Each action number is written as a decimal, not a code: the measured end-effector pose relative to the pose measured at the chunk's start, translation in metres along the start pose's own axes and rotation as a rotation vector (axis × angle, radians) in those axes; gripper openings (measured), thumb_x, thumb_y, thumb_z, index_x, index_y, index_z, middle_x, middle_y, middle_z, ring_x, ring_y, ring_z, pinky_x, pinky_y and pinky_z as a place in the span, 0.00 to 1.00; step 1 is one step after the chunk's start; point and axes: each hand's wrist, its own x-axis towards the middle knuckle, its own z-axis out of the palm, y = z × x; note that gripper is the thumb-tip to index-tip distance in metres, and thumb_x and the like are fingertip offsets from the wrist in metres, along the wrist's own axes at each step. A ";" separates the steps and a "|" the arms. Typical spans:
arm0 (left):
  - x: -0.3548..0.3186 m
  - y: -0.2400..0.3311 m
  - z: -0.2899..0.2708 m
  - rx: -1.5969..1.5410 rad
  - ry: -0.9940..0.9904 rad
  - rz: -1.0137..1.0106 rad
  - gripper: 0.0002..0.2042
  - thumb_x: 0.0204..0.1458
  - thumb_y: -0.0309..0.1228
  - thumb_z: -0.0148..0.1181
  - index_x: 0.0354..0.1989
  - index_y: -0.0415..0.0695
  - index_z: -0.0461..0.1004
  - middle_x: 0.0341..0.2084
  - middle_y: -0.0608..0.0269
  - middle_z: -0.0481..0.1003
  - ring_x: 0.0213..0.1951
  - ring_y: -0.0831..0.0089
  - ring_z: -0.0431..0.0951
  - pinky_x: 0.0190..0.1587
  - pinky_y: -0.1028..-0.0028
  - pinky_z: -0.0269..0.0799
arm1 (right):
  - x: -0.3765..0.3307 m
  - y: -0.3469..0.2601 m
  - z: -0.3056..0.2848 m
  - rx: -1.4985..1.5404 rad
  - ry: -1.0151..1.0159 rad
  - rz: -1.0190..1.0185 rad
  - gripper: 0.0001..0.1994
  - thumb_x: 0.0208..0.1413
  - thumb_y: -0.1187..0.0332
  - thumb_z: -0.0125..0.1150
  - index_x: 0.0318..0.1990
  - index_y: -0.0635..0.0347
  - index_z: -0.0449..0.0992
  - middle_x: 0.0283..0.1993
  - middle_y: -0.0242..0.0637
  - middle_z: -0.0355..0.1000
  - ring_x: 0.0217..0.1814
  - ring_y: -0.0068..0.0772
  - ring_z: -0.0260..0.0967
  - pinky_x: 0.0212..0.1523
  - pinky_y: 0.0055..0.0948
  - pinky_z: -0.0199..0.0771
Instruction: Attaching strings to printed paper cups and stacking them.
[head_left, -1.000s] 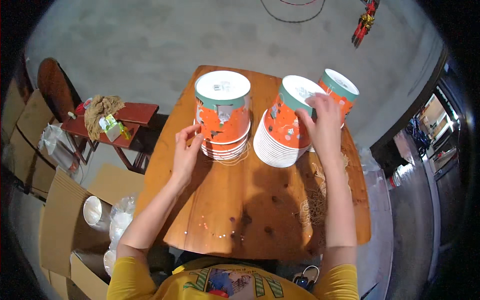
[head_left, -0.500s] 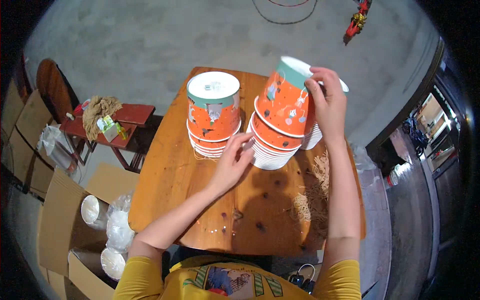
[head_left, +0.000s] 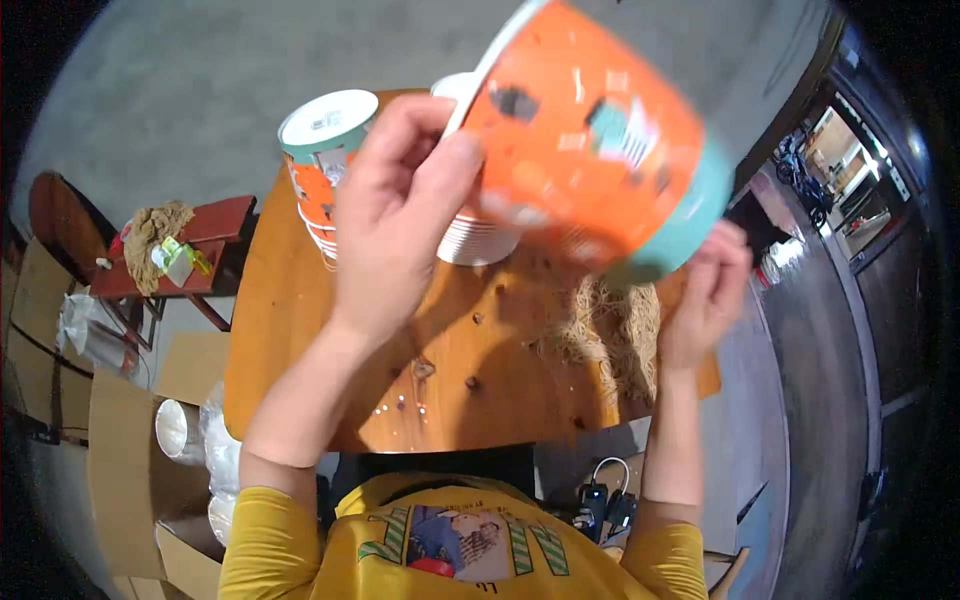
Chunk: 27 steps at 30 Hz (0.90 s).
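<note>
Up close, tilted on its side, is an orange paper bucket [head_left: 590, 130] with a green band round its base and printed pictures. My left hand [head_left: 390, 220] grips its white rim between thumb and fingers. At the green base end, my right hand [head_left: 705, 300] has its fingers curled against the bucket, partly blurred. An upside-down stack of matching buckets [head_left: 325, 165] stands at the table's far left. Behind the held bucket another nested stack [head_left: 478, 240] shows its white rims; the rest is hidden.
Tan shredded strands [head_left: 610, 340] lie on the right of the wooden table [head_left: 300, 400]. To the left are a red bench [head_left: 215, 225] with a cloth [head_left: 155, 235] and an open carton [head_left: 125, 430] holding white tubs [head_left: 178, 430]. A black plug with a white cable [head_left: 595, 495] is below the table's front edge.
The top bucket has come off the middle stack and been brought up close, turned sideways. My left hand has risen from beside the stack to its rim. The whole view has shifted.
</note>
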 end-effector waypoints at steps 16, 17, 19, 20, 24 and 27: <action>-0.114 -0.013 -0.037 1.201 -0.541 0.113 0.07 0.45 0.22 0.61 0.32 0.40 0.70 0.24 0.57 0.70 0.29 0.59 0.71 0.33 0.64 0.66 | -0.146 0.056 0.026 -0.494 -0.918 -0.119 0.07 0.45 0.71 0.60 0.33 0.59 0.73 0.39 0.38 0.69 0.45 0.44 0.65 0.49 0.39 0.68; -0.116 -0.014 -0.037 1.192 -0.567 0.093 0.07 0.45 0.22 0.61 0.32 0.40 0.70 0.25 0.57 0.70 0.30 0.58 0.71 0.33 0.64 0.67 | -0.146 0.056 0.028 -0.586 -0.965 -0.193 0.07 0.45 0.71 0.60 0.33 0.59 0.72 0.39 0.38 0.69 0.45 0.44 0.65 0.48 0.39 0.68; -0.117 -0.013 -0.036 1.204 -0.560 0.073 0.07 0.45 0.22 0.61 0.33 0.40 0.70 0.25 0.57 0.70 0.30 0.58 0.72 0.34 0.63 0.67 | -0.143 0.050 0.032 -0.561 -0.915 -0.179 0.07 0.45 0.71 0.60 0.32 0.59 0.72 0.37 0.39 0.69 0.44 0.44 0.65 0.47 0.39 0.68; -0.116 -0.012 -0.037 1.183 -0.561 0.031 0.09 0.45 0.22 0.61 0.35 0.40 0.70 0.27 0.56 0.70 0.32 0.57 0.72 0.36 0.63 0.67 | -0.140 0.045 0.035 -0.539 -0.867 -0.167 0.06 0.46 0.71 0.59 0.32 0.60 0.72 0.36 0.40 0.69 0.43 0.45 0.65 0.46 0.40 0.68; -0.109 -0.004 -0.039 1.056 -0.564 -0.106 0.16 0.44 0.21 0.59 0.43 0.40 0.70 0.35 0.54 0.70 0.39 0.55 0.71 0.44 0.63 0.67 | -0.118 0.001 0.053 -0.281 -0.807 0.194 0.04 0.50 0.72 0.57 0.32 0.61 0.71 0.32 0.39 0.68 0.39 0.36 0.66 0.43 0.34 0.67; -0.107 0.006 -0.036 0.944 -0.533 -0.027 0.20 0.43 0.22 0.60 0.48 0.40 0.67 0.38 0.54 0.68 0.43 0.54 0.69 0.48 0.62 0.65 | -0.104 -0.038 0.061 0.315 -0.669 0.660 0.02 0.55 0.73 0.53 0.33 0.61 0.69 0.30 0.31 0.65 0.33 0.21 0.64 0.37 0.24 0.66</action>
